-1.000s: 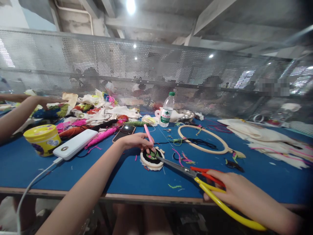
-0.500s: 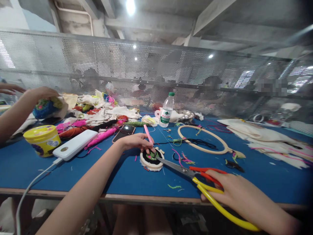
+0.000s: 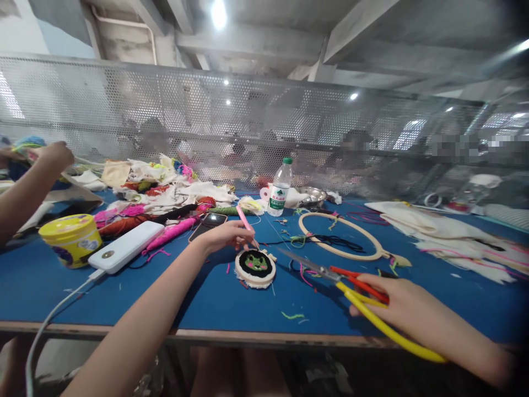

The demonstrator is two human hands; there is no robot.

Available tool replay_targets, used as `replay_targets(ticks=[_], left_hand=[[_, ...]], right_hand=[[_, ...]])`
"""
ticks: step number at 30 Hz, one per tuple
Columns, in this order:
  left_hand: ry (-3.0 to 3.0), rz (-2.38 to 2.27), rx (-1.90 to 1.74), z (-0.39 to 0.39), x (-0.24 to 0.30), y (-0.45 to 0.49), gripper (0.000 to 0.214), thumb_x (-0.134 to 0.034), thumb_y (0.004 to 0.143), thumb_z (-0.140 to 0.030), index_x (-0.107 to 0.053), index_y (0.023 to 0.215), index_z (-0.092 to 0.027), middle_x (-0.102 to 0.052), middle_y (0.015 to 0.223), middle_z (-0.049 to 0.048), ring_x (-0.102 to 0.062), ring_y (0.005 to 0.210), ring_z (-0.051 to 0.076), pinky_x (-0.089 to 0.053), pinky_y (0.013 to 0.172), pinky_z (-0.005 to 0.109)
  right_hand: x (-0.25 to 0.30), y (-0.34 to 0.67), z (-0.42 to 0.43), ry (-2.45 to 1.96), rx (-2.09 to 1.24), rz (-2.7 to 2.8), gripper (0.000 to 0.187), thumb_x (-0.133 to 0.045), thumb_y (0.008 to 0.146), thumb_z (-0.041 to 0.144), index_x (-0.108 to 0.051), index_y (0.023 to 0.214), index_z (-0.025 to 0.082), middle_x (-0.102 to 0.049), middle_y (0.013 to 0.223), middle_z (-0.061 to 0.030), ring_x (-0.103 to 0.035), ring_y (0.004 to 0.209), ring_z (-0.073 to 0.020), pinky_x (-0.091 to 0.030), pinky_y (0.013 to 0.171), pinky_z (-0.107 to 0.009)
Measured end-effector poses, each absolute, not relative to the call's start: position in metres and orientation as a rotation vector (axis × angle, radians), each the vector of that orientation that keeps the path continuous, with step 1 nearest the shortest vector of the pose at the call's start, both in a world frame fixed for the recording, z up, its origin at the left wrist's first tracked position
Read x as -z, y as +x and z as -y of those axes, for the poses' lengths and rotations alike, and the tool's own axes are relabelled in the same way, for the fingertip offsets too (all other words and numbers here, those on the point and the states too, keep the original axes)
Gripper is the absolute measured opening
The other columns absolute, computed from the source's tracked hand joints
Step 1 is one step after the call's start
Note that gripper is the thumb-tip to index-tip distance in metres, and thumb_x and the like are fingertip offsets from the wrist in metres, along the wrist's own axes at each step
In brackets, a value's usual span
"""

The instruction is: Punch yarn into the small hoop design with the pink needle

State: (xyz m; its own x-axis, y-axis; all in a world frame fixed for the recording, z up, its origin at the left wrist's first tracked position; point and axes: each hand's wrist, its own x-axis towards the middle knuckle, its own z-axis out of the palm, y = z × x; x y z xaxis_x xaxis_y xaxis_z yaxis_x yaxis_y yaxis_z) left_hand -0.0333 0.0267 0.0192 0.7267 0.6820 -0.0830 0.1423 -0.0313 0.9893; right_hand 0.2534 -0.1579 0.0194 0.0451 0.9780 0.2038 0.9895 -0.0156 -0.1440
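Observation:
My left hand point(image 3: 227, 236) is closed around a pink-handled punch needle point(image 3: 243, 218), held at a slant with its tip at the far rim of a small round hoop point(image 3: 255, 284). Stretched in that hoop is black punch-needle work point(image 3: 256, 263) with a green and pink motif and frayed white cloth edges. My right hand point(image 3: 399, 306) grips scissors point(image 3: 330, 274) with one red and one yellow handle. Their blades point left, above the table and apart from the hoop. Beyond them lies a larger oval wooden hoop point(image 3: 301, 223), with black yarn across it.
On the blue table point(image 3: 198, 309) are a yellow tub point(image 3: 71, 240), a white power bank point(image 3: 126, 248) with a cable, a phone point(image 3: 209, 225), a water bottle point(image 3: 280, 187), and yarn scraps. White cloth point(image 3: 430, 223) lies right. At far left, another person's hand point(image 3: 55, 157) handles colourful yarn work.
The scissors have drawn back to the right, off the hoop's black work. My left hand has shifted slightly away with the punch needle. The other person's hand has lifted the yarn work leftward.

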Motion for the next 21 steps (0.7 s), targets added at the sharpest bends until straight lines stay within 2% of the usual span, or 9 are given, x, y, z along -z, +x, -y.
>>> replay_targets(ticks=[3,6,11,14,17,21], left_hand=[[1.607,-0.906,-0.644,-0.036,-0.017,-0.034,0.023,-0.051,0.075,-0.034,-0.05,0.065,-0.014,-0.062,0.064,0.005,-0.052,0.046,0.008,-0.031,0.039,0.018],[1.669,-1.05,-0.736,-0.041,-0.014,-0.036,0.023,-0.05,0.076,-0.034,-0.047,0.062,-0.015,-0.056,0.049,0.0009,-0.044,0.036,0.008,-0.026,0.036,0.019],[1.851,-1.209,-0.792,-0.037,-0.01,-0.037,0.018,-0.058,0.068,-0.028,-0.051,0.059,-0.015,-0.051,0.04,-0.0027,-0.042,0.034,0.009,-0.028,0.04,0.021],[1.926,-1.255,-0.825,-0.036,-0.009,-0.038,0.019,-0.058,0.068,-0.028,-0.051,0.056,-0.016,-0.049,0.04,-0.0028,-0.042,0.036,0.01,-0.026,0.04,0.022],[1.961,-1.231,-0.828,-0.035,-0.009,-0.038,0.023,-0.058,0.069,-0.032,-0.049,0.054,-0.016,-0.048,0.04,-0.0026,-0.043,0.038,0.01,-0.026,0.042,0.022],[1.932,-1.119,-0.846,-0.032,-0.013,-0.034,0.021,-0.054,0.071,-0.033,-0.048,0.061,-0.016,-0.049,0.045,-0.0032,-0.045,0.042,0.01,-0.031,0.045,0.021]], right_hand=[[-0.02,0.263,0.143,-2.179,-0.04,1.988,0.039,-0.048,0.075,0.055,-0.063,0.078,0.02,-0.067,0.068,-0.0048,-0.063,0.059,-0.0217,-0.04,0.047,-0.024],[-0.019,0.263,0.125,-2.33,0.077,1.994,0.047,-0.04,0.076,0.061,-0.058,0.071,0.017,-0.064,0.065,-0.0083,-0.061,0.057,-0.0247,-0.035,0.045,-0.027],[-0.025,0.241,0.106,-2.444,0.204,2.087,0.037,-0.041,0.079,0.048,-0.057,0.075,0.015,-0.066,0.074,-0.0119,-0.063,0.066,-0.0278,-0.033,0.047,-0.027],[-0.043,0.221,0.103,-2.489,0.331,2.143,0.028,-0.049,0.077,0.038,-0.06,0.076,0.013,-0.066,0.078,-0.0135,-0.063,0.073,-0.03,-0.033,0.049,-0.028],[-0.063,0.202,0.096,-2.348,0.458,2.143,0.031,-0.046,0.081,0.04,-0.061,0.084,0.012,-0.067,0.081,-0.0128,-0.063,0.075,-0.0284,-0.032,0.05,-0.027],[-0.069,0.176,0.065,-1.946,0.245,2.228,0.04,-0.036,0.085,0.048,-0.063,0.082,0.02,-0.067,0.074,-0.0057,-0.061,0.069,-0.0213,-0.03,0.049,-0.025]])
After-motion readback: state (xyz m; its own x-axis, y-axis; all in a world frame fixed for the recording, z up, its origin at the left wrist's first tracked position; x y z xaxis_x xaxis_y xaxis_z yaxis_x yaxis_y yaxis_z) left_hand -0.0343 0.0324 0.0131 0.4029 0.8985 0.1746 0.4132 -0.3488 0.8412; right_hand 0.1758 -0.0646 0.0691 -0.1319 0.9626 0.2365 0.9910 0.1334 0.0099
